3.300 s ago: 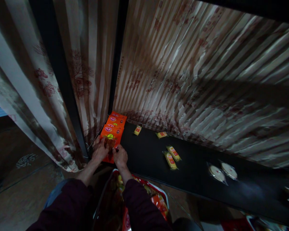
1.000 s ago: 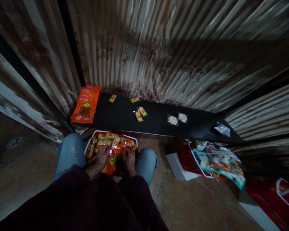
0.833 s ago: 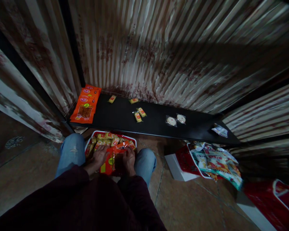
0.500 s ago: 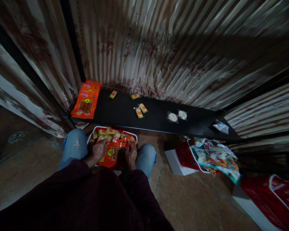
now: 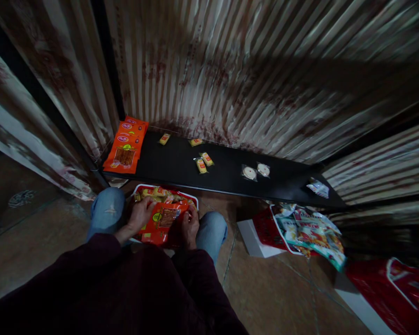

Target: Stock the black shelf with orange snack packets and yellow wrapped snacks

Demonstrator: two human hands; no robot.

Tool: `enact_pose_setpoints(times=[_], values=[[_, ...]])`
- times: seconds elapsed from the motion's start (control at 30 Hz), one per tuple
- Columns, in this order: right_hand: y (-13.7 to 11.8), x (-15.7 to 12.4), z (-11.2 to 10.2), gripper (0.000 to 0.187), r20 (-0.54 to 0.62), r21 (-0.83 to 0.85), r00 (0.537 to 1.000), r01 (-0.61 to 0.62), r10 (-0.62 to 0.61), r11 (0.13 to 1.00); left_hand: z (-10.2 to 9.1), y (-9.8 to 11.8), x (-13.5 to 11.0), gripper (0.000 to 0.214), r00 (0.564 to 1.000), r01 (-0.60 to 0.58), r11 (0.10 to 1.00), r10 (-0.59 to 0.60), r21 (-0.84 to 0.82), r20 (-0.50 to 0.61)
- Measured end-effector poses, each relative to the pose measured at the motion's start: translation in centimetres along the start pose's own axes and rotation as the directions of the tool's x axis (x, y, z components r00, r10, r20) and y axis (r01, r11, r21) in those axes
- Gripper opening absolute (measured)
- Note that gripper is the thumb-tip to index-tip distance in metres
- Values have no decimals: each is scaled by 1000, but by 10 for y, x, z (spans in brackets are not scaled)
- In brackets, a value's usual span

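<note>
An orange snack packet (image 5: pixel 161 223) lies between my knees, over a red-rimmed box (image 5: pixel 192 203) full of small yellow snacks. My left hand (image 5: pixel 140 215) grips the packet's left edge and my right hand (image 5: pixel 190 224) grips its right edge; both hands are closed on it. On the low black shelf (image 5: pixel 226 179) ahead, a stack of the same orange packets (image 5: pixel 125 145) sits at the far left end.
Small yellow snack bars (image 5: pixel 203 163) and two round wrapped cakes (image 5: pixel 255 171) lie along the shelf, with a white wrapper (image 5: pixel 317 188) at its right end. A box of mixed packets (image 5: pixel 307 230) and a red bag (image 5: pixel 401 284) stand on the tiled floor. Striped curtains hang behind.
My hands left the orange stack on the shelf and came down to the box between my knees. Over the last second they lifted an orange packet out and tilted it flatter.
</note>
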State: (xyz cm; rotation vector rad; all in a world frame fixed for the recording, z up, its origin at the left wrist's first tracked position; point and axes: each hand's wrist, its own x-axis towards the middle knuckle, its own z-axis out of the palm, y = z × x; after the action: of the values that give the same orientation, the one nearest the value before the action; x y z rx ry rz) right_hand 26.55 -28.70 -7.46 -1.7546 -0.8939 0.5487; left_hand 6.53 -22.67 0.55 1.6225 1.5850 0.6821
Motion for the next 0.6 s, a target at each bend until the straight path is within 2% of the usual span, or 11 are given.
enact_pose_setpoints(times=[0.07, 0.1, 0.17, 0.23, 0.3, 0.4, 0.53, 0.57, 0.6], values=[[-4, 0, -2, 41, -17, 72, 999, -46, 47, 996, 1, 7, 2, 12, 998, 60, 969, -60, -241, 7], [-7, 0, -3, 42, -23, 106, 997, -67, 70, 992, 1, 11, 3, 14, 994, 105, 919, -103, -379, 28], [-11, 1, -5, 43, -27, 176, 993, -111, 118, 978, -1, 18, 5, 18, 977, 213, 749, -182, -627, 115], [-15, 0, -5, 44, 7, 259, 985, -171, 175, 951, -6, 27, 7, 22, 952, 304, 555, -201, -774, 230], [-19, 0, -4, 45, 92, 352, 965, -261, 244, 899, -14, 34, 10, 23, 921, 388, 418, -183, -821, 343], [-23, 0, -3, 48, 224, 464, 914, -404, 337, 788, -25, 40, 16, 18, 870, 492, 320, -143, -809, 473], [-31, 2, -2, 54, 401, 499, 832, -549, 383, 671, -35, 42, 26, 14, 803, 580, 311, -64, -753, 593], [-33, 2, -1, 55, 428, 493, 825, -554, 368, 671, -36, 43, 28, 15, 781, 600, 322, -38, -733, 623], [-36, 2, 0, 56, 429, 486, 840, -525, 333, 698, -37, 44, 30, 17, 755, 620, 339, -13, -707, 656]])
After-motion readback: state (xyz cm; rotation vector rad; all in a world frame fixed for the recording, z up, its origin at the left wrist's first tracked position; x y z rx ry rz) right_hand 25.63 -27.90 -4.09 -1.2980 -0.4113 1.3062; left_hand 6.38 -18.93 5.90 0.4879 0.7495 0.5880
